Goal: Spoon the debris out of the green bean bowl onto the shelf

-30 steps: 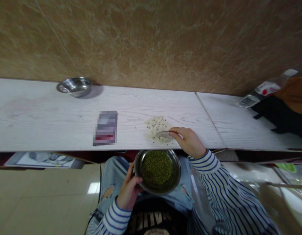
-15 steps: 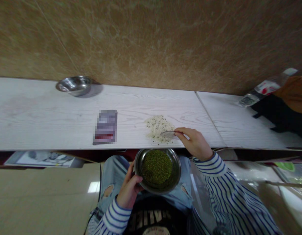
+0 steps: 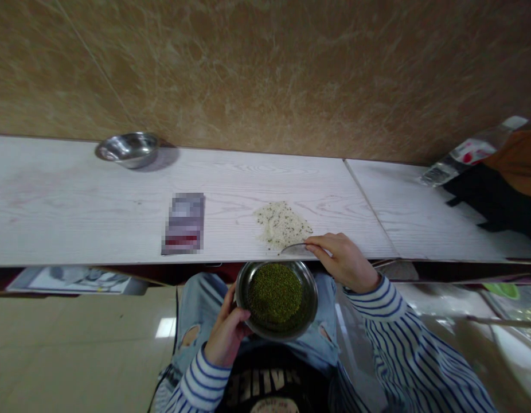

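Pinched in the right hand [image 3: 343, 259] just beyond the steel bowl [image 3: 309, 301], a thin utensil [image 3: 293, 245] looks light and stiff, best held by its end; the left hand [image 3: 226, 337] clasps the steel bowl.

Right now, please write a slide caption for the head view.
Left hand holding a bowl of green beans, right hand holding a spoon at the edge of pale grains.

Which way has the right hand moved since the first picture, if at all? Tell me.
Yes: the right hand has shifted rightward, closer to the tabletop seam, and slightly lower in the view.
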The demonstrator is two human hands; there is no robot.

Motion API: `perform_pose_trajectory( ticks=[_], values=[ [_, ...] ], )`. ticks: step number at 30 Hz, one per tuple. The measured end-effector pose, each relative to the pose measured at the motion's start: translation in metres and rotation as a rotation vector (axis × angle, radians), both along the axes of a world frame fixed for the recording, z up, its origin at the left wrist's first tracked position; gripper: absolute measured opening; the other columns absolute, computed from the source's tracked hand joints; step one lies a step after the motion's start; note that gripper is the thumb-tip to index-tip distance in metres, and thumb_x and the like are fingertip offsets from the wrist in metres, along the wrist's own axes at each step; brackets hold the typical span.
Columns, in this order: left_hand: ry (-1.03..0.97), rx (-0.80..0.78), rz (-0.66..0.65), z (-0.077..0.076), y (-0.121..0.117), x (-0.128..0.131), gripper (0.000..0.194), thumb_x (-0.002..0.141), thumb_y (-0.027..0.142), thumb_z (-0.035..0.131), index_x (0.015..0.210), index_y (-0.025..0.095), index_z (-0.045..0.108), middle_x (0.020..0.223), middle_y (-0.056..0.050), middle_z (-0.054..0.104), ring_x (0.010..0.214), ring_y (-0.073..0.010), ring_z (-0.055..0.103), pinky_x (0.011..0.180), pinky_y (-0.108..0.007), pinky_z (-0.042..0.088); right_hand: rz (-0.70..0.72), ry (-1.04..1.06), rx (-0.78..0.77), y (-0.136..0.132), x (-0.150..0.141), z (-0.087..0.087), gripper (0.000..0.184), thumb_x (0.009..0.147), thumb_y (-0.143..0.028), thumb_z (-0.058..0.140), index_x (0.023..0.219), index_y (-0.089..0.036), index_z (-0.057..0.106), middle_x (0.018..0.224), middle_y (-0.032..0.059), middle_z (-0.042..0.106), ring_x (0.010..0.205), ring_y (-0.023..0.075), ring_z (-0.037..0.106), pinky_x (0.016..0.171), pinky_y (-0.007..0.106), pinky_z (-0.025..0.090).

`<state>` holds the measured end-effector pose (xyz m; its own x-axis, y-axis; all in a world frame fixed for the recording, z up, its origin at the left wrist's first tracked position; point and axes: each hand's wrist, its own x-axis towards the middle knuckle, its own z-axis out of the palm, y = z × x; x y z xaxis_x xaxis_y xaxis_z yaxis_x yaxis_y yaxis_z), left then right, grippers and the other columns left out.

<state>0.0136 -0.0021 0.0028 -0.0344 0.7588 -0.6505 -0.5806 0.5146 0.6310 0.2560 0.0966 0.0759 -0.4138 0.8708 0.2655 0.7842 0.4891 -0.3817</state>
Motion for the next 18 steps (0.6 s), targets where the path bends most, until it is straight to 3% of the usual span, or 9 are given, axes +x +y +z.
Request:
perform_pose_trajectory(
  ticks=[13,18],
  values=[
    [0.006,-0.02,0.028,-0.003,0.001,-0.001,0.071,0.056,0.015,0.063,0.125,0.027,0.053,0.104,-0.003,0.062,0.078,-0.0191,0.054,0.058,-0.03,0.048,-0.057,0.01,-0.012,0.031,-0.003,-0.005,0.024,0.094,-0.029,0.047,0.103,-0.022,0.067,0.098,0.0055,0.073,0.088,0.0196,0.066,0.082,0.037,0.047],
    [0.02,-0.014,0.028,-0.004,0.001,-0.003,0.072,0.056,0.017,0.063,0.127,0.028,0.052,0.105,-0.004,0.061,0.08,-0.0202,0.054,0.054,-0.029,0.047,-0.092,0.03,0.053,0.024,-0.001,0.0,0.024,0.093,-0.031,0.048,0.101,-0.022,0.068,0.096,0.0056,0.073,0.087,0.0202,0.066,0.081,0.037,0.048]
  ],
)
